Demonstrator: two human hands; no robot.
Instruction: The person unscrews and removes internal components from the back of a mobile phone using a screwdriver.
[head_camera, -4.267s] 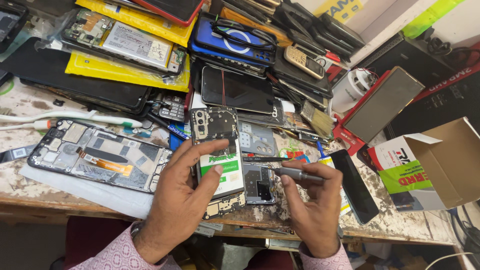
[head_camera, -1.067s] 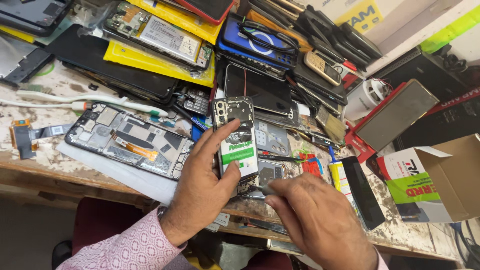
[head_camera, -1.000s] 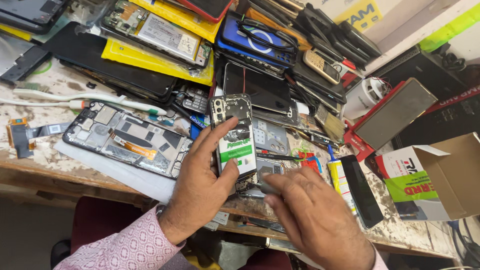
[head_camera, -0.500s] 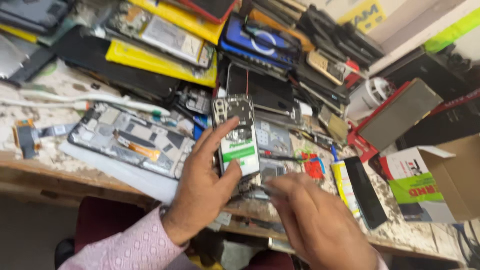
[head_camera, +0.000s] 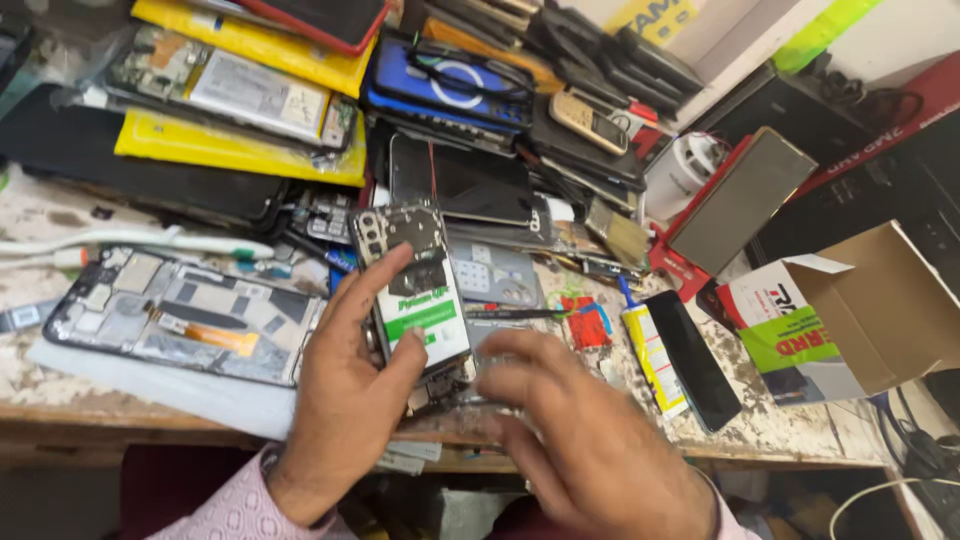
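An opened phone (head_camera: 415, 290) with its back cover off lies near the front edge of a cluttered surface (head_camera: 60, 375). Its long axis runs almost straight away from the person, leaning slightly to the left at the far end, where the camera cluster sits. Bare grey circuit parts show at that far end, and a white and green battery label fills the middle (the near end is partly hidden under the hands).

The left hand (head_camera: 345, 400) holds the phone by its left edge: the index finger lies up along the phone's face, the thumb presses on the label, and the other fingers curl under the side. The right hand (head_camera: 590, 440) hovers just right of the phone's near end, blurred, its fingers loosely spread and bent downward; whether it pinches anything cannot be told.

Just left of the phone lies another opened phone frame (head_camera: 185, 315) on a pale sheet. A thin dark tool (head_camera: 520, 313) lies just right of the phone. Farther right sit a black phone (head_camera: 695, 360) face down and an open cardboard box (head_camera: 880, 300). Behind are stacked phones and yellow packets (head_camera: 230, 150).
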